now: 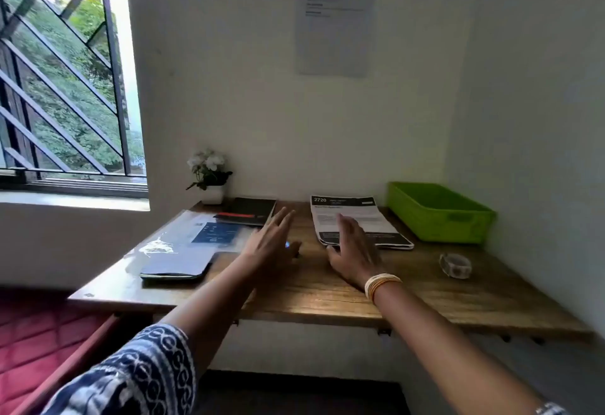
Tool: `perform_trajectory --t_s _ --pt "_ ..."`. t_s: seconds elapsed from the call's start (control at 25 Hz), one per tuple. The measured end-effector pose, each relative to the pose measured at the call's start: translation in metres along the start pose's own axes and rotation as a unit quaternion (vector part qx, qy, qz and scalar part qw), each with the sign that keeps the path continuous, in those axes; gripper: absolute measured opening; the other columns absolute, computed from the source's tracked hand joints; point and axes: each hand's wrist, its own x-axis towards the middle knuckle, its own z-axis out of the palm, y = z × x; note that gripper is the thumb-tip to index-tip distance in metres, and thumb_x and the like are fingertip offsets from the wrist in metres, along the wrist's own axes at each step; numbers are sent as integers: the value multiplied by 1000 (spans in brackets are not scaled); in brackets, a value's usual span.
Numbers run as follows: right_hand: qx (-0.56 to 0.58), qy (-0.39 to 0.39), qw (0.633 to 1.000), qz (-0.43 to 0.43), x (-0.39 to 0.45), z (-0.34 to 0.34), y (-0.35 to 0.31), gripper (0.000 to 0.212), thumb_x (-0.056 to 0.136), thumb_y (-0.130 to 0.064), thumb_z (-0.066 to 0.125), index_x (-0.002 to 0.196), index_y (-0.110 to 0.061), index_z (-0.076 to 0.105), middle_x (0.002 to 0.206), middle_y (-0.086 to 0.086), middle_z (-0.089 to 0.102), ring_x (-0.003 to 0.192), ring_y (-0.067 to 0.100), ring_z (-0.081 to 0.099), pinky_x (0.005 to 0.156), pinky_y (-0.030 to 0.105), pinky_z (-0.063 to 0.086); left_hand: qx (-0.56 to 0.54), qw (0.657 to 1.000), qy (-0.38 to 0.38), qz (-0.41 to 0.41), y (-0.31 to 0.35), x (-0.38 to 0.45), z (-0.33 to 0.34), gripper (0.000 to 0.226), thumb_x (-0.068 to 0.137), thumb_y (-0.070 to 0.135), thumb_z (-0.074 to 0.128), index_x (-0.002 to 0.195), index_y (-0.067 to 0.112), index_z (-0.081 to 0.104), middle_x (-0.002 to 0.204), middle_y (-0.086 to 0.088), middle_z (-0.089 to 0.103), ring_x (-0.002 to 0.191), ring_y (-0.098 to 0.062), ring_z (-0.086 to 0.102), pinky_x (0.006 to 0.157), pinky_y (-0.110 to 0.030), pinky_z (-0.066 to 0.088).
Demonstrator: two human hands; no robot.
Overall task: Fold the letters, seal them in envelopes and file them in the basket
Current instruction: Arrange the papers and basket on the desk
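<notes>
Patterned fabric of a sleeve (137, 372) is filling the bottom left corner, and from it the left arm is stretching out over a wooden desk (458, 296). Both hands are hovering with fingers straight and spread, grasping nothing: the left hand (273, 242) is hanging over bare wood at the desk's middle, while the right hand (355, 247), bangles at its wrist, is lying over the near left corner of the letters (357, 218); whether it is touching the paper I cannot tell. Those letters are sitting as a flat, unfolded stack of printed sheets toward the back of the desk, just left of the green basket (438, 214), which is standing in the far right corner and looking empty. At the left, pale sleeves that may be the envelopes (183, 247) are lying in a loose overlapping pile beside a dark notebook (252, 210) and a small potted plant (211, 175). A roll of clear tape (455, 265) is resting near the right edge. Judging by this, the work is only beginning: the first letter is being reached for, and the next move is calling for one sheet to be peeled off the stack and drawn forward for folding
</notes>
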Motion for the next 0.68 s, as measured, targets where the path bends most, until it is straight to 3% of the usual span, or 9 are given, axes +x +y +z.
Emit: perform_trajectory --t_s 0.12,0.2,0.44,0.56,0.68 --pt "7 -85 996 28 -1 4 1 59 90 -38 52 142 -18 35 146 10 40 133 30 41 109 43 36 -8 997 -48 -58 -8 -4 4 45 91 40 53 130 16 52 144 -11 42 131 -30 43 105 -41 39" --pt "-11 -106 994 33 0 3 2 45 91 -38 50 131 -17 49 138 10 49 127 28 47 106 41 39 -7 996 -59 -60 -9 -7 1 36 92 41 50 117 16 60 128 -12 57 120 -29 53 97 -40 45" --pt "-15 -61 998 -13 5 6 -14 37 91 -35 53 120 -13 60 122 9 58 111 25 55 94 39 48 9 997 -57 -57 -7 -8 0 48 95 29 47 142 22 40 139 -10 51 124 -26 51 99 -39 43" --pt "53 -91 994 -11 13 15 -37 44 92 -41 53 122 -9 59 123 13 56 111 27 55 94 36 47 -2 997 -53 -52 -9 -8 1 43 96 28 46 139 24 44 134 -9 56 120 -25 54 95 -39 44" --pt "37 -110 993 -15 17 26 -56 41 94 -37 53 121 -6 61 122 18 52 113 32 54 93 33 43 -12 998 -47 -42 -11 -8 3 43 93 23 48 135 27 47 132 -7 58 119 -25 55 95 -39 45"
